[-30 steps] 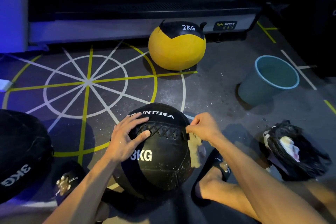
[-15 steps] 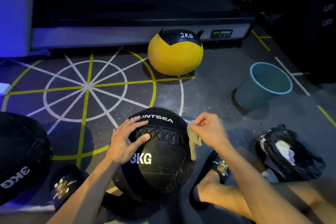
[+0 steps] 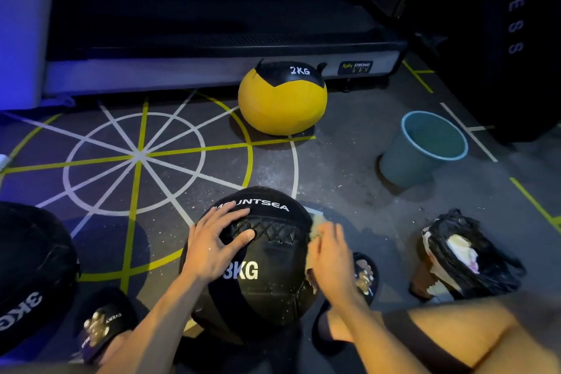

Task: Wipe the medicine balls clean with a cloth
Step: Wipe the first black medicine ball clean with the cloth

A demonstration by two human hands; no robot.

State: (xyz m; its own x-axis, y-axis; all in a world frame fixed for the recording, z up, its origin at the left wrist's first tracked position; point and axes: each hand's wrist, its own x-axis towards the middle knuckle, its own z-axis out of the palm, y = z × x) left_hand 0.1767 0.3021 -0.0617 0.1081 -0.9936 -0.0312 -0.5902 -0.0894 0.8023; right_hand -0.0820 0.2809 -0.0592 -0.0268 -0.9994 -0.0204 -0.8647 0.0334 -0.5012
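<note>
A black 3KG medicine ball [image 3: 267,276] marked MOUNTSEA sits on the floor between my feet. My left hand [image 3: 217,241] rests flat on its upper left side, fingers spread. My right hand [image 3: 329,249] presses a pale cloth [image 3: 315,226] against the ball's right side; most of the cloth is hidden under the hand. A yellow and black 2KG ball [image 3: 282,100] stands farther back. Another black 3KG ball [image 3: 30,276] lies at the left edge.
A teal bucket [image 3: 422,149] stands to the right. A black plastic bag [image 3: 467,255] with pale scraps lies at the right. A treadmill base [image 3: 212,51] runs along the back. My slippered feet [image 3: 364,276] flank the ball. Floor markings cover the mat.
My right hand has shifted from pinching the hanging cloth beside the ball to pressing it flat against the ball's right side. The left hand has stayed on the ball.
</note>
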